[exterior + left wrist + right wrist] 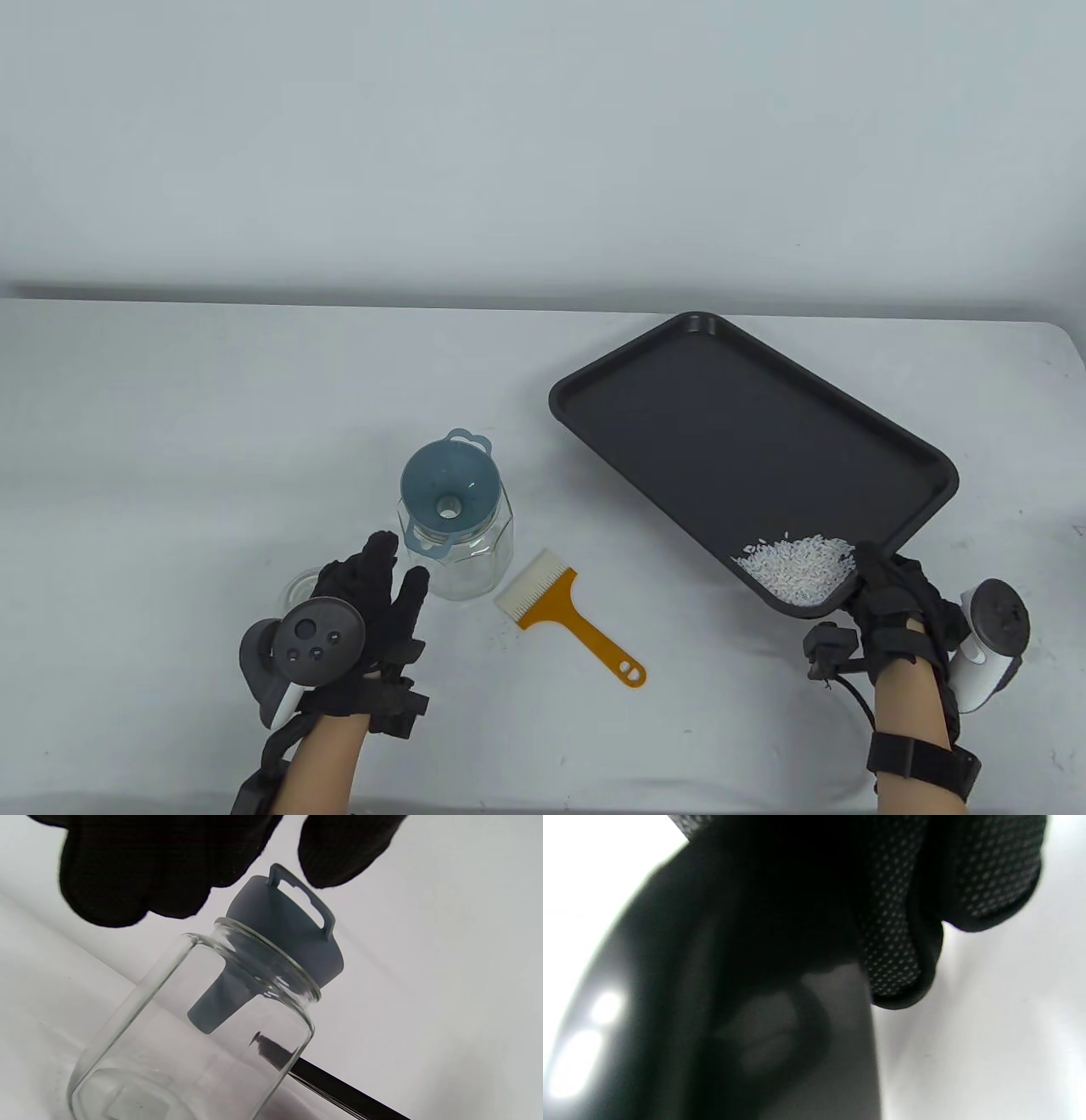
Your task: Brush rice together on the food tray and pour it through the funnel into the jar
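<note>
The black food tray (721,407) lies askew at the right, with white rice (793,564) heaped in its near corner. My right hand (882,598) grips that corner; the tray's dark underside (712,1005) fills the right wrist view under my fingers (895,942). A clear glass jar (462,543) stands left of centre with a blue-grey funnel (448,497) seated in its mouth, also seen close as jar (191,1035) and funnel (288,938). My left hand (382,586) hovers open just left of the jar, fingers straight, touching nothing. A brush (568,615) with white bristles and an orange handle lies between jar and tray.
A clear glass lid (299,587) lies on the white table behind my left hand, mostly hidden. The table's rear edge meets a pale wall (509,153). The tray's dark rim (339,1090) shows behind the jar.
</note>
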